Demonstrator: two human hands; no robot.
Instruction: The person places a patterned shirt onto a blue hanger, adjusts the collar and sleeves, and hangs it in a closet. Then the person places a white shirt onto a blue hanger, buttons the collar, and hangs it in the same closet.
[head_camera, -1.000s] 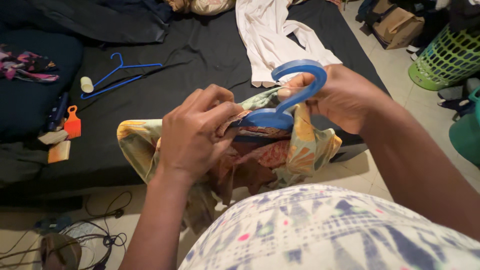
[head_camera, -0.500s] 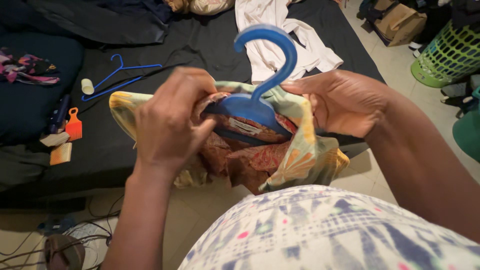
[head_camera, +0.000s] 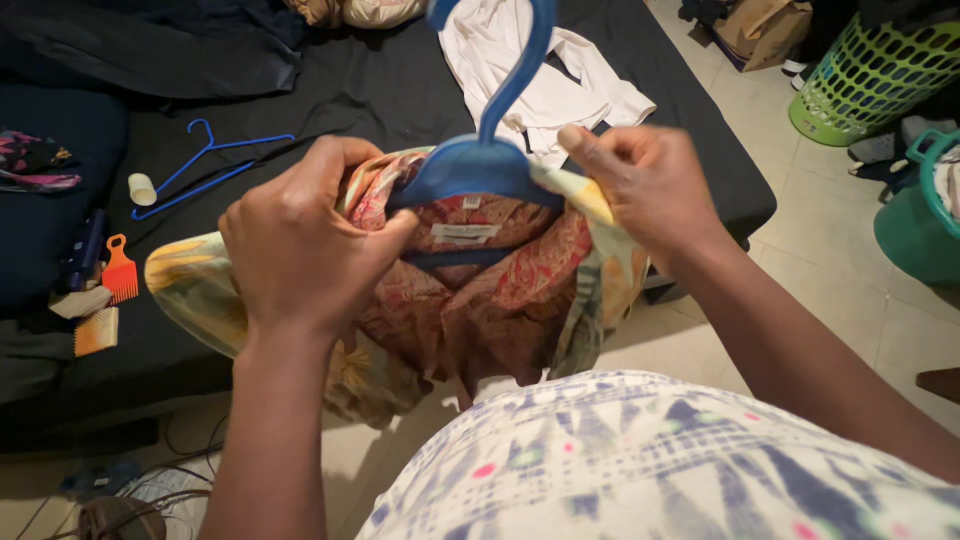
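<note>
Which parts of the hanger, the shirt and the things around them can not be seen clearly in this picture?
- Head view: tip of the blue plastic hanger hook is cut off by the top edge.
- Hanger shoulders: hidden under the patterned yellow and red shirt and both hands, left, right.
- Shirt's lower hem: behind the person's own patterned top.
- Green plastic laundry basket: contents cannot be made out.

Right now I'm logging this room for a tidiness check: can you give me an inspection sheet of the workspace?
Surface: bed with black sheet.
Job's things: patterned shirt draped over a blue hanger, hook pointing up.
Clutter: spare blue hanger, white garment, orange comb, small white roll.
Grippers: left hand grips the shirt's collar at one hanger shoulder; right hand pinches the other side.
Cables: dark cords on the floor.
Surroundings: green laundry basket, teal bin, tiled floor.
</note>
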